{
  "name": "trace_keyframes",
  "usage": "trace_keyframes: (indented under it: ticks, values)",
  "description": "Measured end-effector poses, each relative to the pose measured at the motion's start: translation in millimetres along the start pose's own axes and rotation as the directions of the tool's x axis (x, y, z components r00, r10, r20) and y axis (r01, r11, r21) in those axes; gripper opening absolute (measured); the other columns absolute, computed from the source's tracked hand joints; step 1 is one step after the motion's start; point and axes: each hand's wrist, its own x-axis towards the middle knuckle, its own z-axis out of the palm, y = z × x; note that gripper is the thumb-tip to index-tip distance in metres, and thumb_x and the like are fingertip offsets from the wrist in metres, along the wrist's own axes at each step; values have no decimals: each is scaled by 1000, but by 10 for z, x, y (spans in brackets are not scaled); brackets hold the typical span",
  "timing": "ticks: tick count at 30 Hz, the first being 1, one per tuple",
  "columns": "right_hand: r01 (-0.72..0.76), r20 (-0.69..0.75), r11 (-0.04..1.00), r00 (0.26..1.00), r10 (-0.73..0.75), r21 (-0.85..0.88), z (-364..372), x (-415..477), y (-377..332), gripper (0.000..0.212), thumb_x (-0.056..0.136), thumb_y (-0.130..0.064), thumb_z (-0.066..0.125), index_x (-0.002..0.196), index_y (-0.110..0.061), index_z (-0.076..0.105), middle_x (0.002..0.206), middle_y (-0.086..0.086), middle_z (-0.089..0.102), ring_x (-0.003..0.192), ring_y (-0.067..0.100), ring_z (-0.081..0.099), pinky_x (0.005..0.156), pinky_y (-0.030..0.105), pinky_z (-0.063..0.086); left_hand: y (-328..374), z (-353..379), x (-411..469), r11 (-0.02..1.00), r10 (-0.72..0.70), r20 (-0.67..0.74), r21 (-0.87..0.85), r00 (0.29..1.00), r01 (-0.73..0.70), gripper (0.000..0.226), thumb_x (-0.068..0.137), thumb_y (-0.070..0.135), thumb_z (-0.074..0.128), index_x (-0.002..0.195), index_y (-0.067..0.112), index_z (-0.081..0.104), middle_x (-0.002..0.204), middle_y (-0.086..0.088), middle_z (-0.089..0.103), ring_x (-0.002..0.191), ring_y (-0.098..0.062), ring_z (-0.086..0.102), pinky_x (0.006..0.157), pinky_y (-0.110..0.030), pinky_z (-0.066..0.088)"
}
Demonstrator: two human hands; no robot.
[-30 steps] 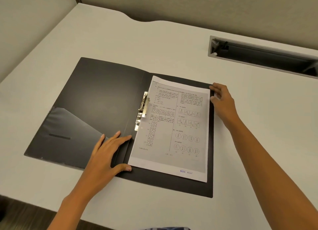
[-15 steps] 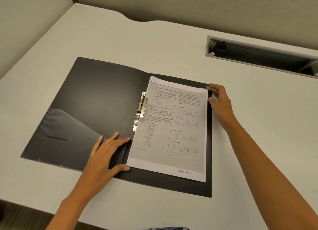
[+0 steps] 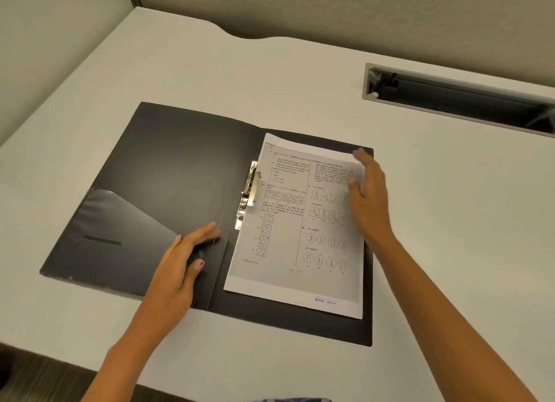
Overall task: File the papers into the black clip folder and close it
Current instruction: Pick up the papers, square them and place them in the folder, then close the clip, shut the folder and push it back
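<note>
Both open, empty hands, left hand (image 3: 180,260) and right hand (image 3: 368,197), rest flat on the black clip folder (image 3: 168,173) and its thin, floppy papers (image 3: 295,230), best steadied near the metal clip (image 3: 249,191).

bare desk (image 3: 210,71) around open folder (image 3: 168,167), cable slot (image 3: 456,98) far right

A pale grey desk (image 3: 300,80) fills most of the view. Its far edge has a shallow curved notch left of the middle. A long grey-framed cable slot (image 3: 456,98) is sunk near the far right corner. Beige partition walls (image 3: 330,8) meet behind the far left corner. Dark wood-grain floor (image 3: 45,377) shows below the near edge.
</note>
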Motion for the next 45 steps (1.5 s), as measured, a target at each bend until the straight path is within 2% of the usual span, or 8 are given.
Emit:
trace_keyframes:
  ticks: [5, 19, 25, 32, 35, 39, 42, 45]
  values:
    - [94, 180, 958, 983, -46, -270, 309, -240, -53, 56, 101, -32, 30, 151, -16, 10, 161, 0, 9, 148, 14, -1, 121, 32, -1, 11, 105, 11, 993, -96, 13, 77, 995, 95, 44, 93, 32, 29, 134, 28, 44, 143, 5, 45, 140, -30, 28, 117, -44, 14]
    - [201, 284, 878, 956, -79, -434, 665, -369, -178, 61, 100, -41, 24, 151, -17, 3, 161, -1, 0, 148, 14, -4, 122, 35, 1, 186, 166, 77, 983, -166, -24, 79, 986, 167, 49, 88, 44, 30, 133, 29, 42, 144, 4, 44, 144, -27, 16, 113, -45, 17]
    - [208, 272, 853, 959, -81, -479, 699, -389, -163, 61, 99, -43, 22, 151, -18, 4, 161, -1, 1, 148, 14, -3, 122, 36, 2, 352, 240, 381, 975, -124, 63, 194, 990, 110, 57, 86, 51, 32, 140, 33, 31, 151, 3, 34, 145, -29, 9, 112, -52, 15]
    - [217, 266, 842, 960, -91, -495, 703, -389, -152, 61, 99, -43, 22, 152, -18, 4, 161, -1, 2, 148, 14, -2, 122, 37, 5, 512, 374, 1187, 978, -160, 8, 138, 987, 157, 63, 96, 38, 43, 149, 17, 15, 151, -10, 32, 143, -35, 17, 114, -53, 19]
    - [214, 264, 843, 960, -90, -493, 694, -391, -159, 61, 99, -44, 22, 152, -18, 4, 161, -2, 2, 148, 13, -2, 122, 37, 5, 636, 469, 1369, 977, -207, -58, 33, 977, 209, 55, 98, 33, 40, 146, 12, 23, 146, -7, 43, 141, -31, 23, 116, -49, 5]
    - [207, 258, 853, 962, -88, -480, 695, -392, -154, 61, 98, -44, 23, 152, -19, 5, 161, -2, 3, 148, 13, -1, 122, 37, 5, 718, 474, 1388, 969, -238, -129, -93, 963, 227, 44, 99, 28, 40, 140, 12, 37, 132, 0, 57, 124, -18, 50, 119, -46, 0]
    - [203, 247, 859, 964, -93, -470, 702, -390, -145, 61, 99, -44, 24, 152, -20, 6, 161, -2, 5, 148, 13, 0, 122, 36, 4, 751, 409, 1300, 974, -197, -199, -152, 960, 168, 33, 97, 23, 47, 129, 16, 49, 122, 6, 59, 103, -2, 56, 117, -49, 17]
    - [215, 245, 856, 964, -107, -471, 704, -390, -138, 61, 99, -44, 25, 151, -19, 8, 161, -2, 6, 148, 13, 1, 122, 35, 3, 751, 323, 1165, 976, -154, -257, -188, 954, 107, 25, 94, 20, 53, 118, 18, 59, 114, 8, 64, 86, 10, 55, 90, -8, 44]
